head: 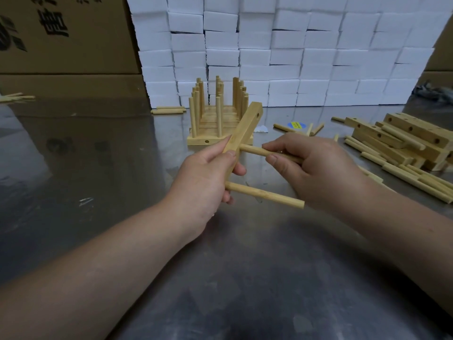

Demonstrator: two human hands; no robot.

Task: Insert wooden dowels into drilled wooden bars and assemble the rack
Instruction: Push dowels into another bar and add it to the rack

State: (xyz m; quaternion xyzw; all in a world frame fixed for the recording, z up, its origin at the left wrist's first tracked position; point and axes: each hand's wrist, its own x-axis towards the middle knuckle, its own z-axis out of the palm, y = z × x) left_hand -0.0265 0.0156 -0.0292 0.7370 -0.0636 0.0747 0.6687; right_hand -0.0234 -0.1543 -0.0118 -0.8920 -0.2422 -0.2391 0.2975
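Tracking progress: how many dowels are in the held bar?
2: the upper dowel, gripped by the right hand; the lower dowel, jutting free below the left hand holding the bar. None looks hidden.

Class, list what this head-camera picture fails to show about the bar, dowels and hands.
Head view, upper dowel: far end covered by the right hand.
Head view, bar: near part wrapped by the left hand.
Head view, pile of bars: cut off by the right edge.
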